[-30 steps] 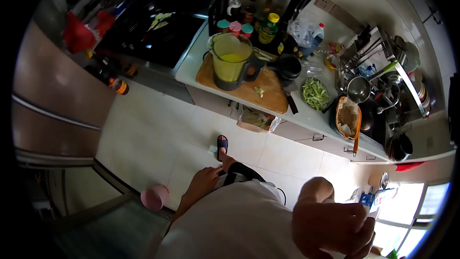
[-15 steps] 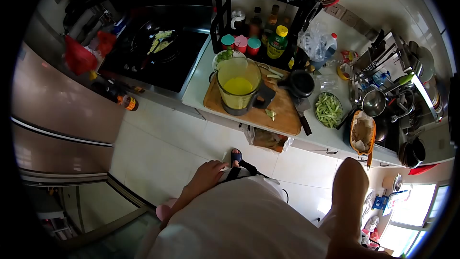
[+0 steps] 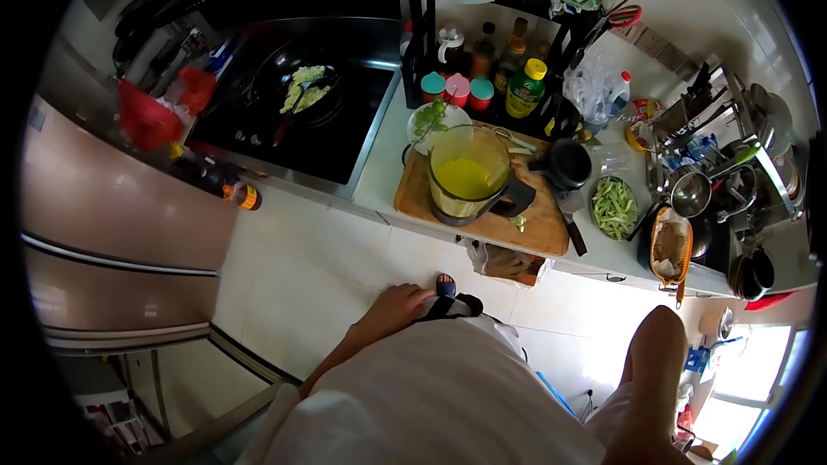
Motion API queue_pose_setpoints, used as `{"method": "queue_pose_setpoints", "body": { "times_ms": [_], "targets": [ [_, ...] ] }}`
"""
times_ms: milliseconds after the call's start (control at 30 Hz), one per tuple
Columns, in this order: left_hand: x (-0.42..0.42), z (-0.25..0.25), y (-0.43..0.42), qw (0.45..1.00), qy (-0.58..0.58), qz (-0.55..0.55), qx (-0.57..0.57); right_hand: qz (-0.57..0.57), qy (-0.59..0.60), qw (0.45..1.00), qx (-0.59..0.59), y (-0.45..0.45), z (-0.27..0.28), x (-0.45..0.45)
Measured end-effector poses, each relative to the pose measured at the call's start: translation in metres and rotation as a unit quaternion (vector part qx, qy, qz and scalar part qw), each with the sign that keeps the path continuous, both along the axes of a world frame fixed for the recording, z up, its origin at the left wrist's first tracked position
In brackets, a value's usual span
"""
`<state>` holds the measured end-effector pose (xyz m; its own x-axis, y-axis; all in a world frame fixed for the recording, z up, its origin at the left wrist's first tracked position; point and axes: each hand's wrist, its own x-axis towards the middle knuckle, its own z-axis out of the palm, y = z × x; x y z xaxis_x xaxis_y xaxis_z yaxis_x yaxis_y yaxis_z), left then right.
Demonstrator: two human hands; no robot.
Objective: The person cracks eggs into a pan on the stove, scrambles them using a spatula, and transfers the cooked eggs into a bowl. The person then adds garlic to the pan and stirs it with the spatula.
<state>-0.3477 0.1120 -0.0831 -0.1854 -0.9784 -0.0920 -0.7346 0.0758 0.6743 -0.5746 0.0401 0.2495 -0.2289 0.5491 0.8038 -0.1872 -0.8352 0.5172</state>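
Observation:
My left hand (image 3: 398, 306) lies against the dark and white clothing at my waist, fingers stretched out, with nothing visible in it. My right forearm (image 3: 659, 362) is bent at the lower right; its hand is out of the frame. On the counter ahead, a clear blender jug (image 3: 466, 174) with yellow liquid stands on a wooden cutting board (image 3: 543, 222). A cleaver (image 3: 572, 226) lies at the board's right end, beside a black pot-like vessel (image 3: 568, 164). Farther right is a plate of chopped green vegetable (image 3: 614, 208).
A pan (image 3: 280, 65) with pale green food and a utensil sits on the black stove (image 3: 345, 142). Bottles and lidded jars (image 3: 457, 89) line the counter's back. An orange basket (image 3: 671, 245) is near the sink rack. At left stands a fridge (image 3: 129, 198); an open bag (image 3: 504, 263) hangs below.
My right hand, in front of my body a second ago, has left the frame, with the forearm still showing. My left hand stays at my waist. The view has shifted, moving the counter rightward.

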Motion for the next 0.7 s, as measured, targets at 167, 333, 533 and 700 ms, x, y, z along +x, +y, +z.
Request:
{"method": "queue_pose_setpoints", "body": {
  "times_ms": [167, 333, 533, 700],
  "targets": [
    [0.041, -0.002, 0.004, 1.0, 0.012, -0.002, 0.01, -0.156, 0.092, 0.983, 0.011, 0.024, -0.003, 0.015],
    [0.067, 0.007, 0.01, 1.0, 0.007, -0.011, 0.008, -0.152, 0.16, 0.975, 0.008, 0.039, -0.032, 0.043],
    [0.08, -0.004, 0.022, 0.995, 0.042, -0.089, 0.016, -0.187, 0.253, 0.949, -0.012, 0.05, -0.081, 0.082],
    [0.088, -0.002, 0.02, 0.987, 0.023, -0.155, 0.026, -0.208, 0.38, 0.901, 0.012, 0.053, -0.147, 0.088]
  ]
}}
